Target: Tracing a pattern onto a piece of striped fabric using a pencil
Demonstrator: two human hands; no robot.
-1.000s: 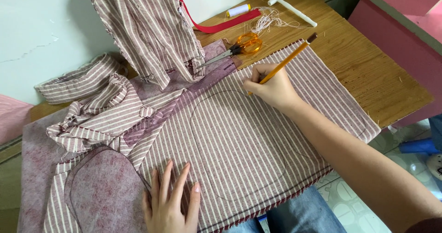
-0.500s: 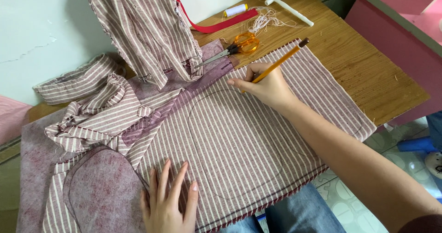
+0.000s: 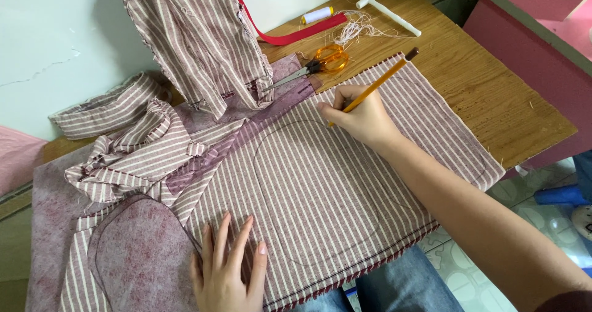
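Observation:
A maroon-and-white striped fabric (image 3: 320,188) lies flat on the wooden table (image 3: 493,96), with a rounded outline drawn on it. My right hand (image 3: 361,118) grips an orange pencil (image 3: 385,78), its tip touching the fabric at the top of the outline. My left hand (image 3: 228,272) lies flat with spread fingers on the fabric's near edge, beside a rounded maroon felt-like piece (image 3: 135,262).
Orange-handled scissors (image 3: 320,62) lie beyond the fabric. Behind them are a red strap (image 3: 296,34), a thread spool (image 3: 317,15), loose threads and a white T-shaped tool (image 3: 388,10). A striped garment (image 3: 197,41) hangs at the wall above crumpled striped pieces (image 3: 129,151). A pink cabinet (image 3: 542,34) stands right.
My right hand has slid left along the top of the drawn outline with the pencil. My left hand has stayed pressed on the fabric.

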